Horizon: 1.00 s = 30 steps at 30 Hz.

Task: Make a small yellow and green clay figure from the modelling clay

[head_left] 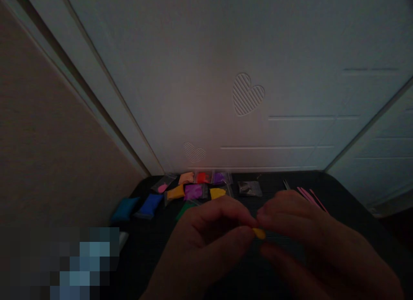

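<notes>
Small yellow piece (pixel 259 233) in left hand (pixel 197 252)

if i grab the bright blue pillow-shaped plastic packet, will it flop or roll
The bright blue packet likely flexes: its clear plastic end looks thin. Rolling seems unlikely: it lies broad side down on the dark table. Probably light, being smaller than the left hand.

Looks dim; has a dark table (pixel 342 201) before a pale panel (pixel 193 76) with embossed hearts (pixel 248 95), a brownish wall (pixel 48 119) at left.
</notes>
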Tool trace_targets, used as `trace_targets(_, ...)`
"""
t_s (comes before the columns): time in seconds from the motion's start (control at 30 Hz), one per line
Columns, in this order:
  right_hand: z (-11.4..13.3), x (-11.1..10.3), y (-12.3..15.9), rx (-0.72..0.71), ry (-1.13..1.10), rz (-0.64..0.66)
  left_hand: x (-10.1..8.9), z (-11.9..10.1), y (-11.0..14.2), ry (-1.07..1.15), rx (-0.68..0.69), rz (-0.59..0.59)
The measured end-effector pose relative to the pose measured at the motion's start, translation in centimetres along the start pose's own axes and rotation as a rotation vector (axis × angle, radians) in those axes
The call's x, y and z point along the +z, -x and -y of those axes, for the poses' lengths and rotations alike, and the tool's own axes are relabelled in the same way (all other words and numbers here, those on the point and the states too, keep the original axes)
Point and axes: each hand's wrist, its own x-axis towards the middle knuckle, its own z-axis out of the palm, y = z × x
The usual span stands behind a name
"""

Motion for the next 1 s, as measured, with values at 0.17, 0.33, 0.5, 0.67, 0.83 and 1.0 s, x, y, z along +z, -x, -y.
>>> trace_targets(0.17, -0.23, -0.41, 0.00, -0.055, 0.033, 0.042, 0.02, -0.31, 0.29, -0.111, 0.089, -0.002)
trace_targets(0.33, -0.15, -0.34, -0.09, -0.060, 0.037, 0.023, 0.14, -0.33, 0.29, -0.144, 0.114, -0.018)
trace_targets(0.5, -0.06, -0.17, 0.18, 0.001, 0.036, -0.013, 0.23, -0.31, 0.29, -0.215, 0.173, -0.061)
trace_targets(0.67, 0.01, -0.22, 0.28, 0.005, 0.030, -0.021, 0.21, -0.56, 0.74, -0.317, 0.210, -0.075)
trace_targets(0.83, -0.07, -0.23, 0.06, -0.023, 0.057, -0.003, 0.28, -0.61, 0.92, -0.342, 0.231, -0.085)
trace_targets(1.0, 0.20, -0.30, -0.09, -0.034, 0.049, -0.012, 0.26, -0.63, 0.69, -0.349, 0.243, -0.071)
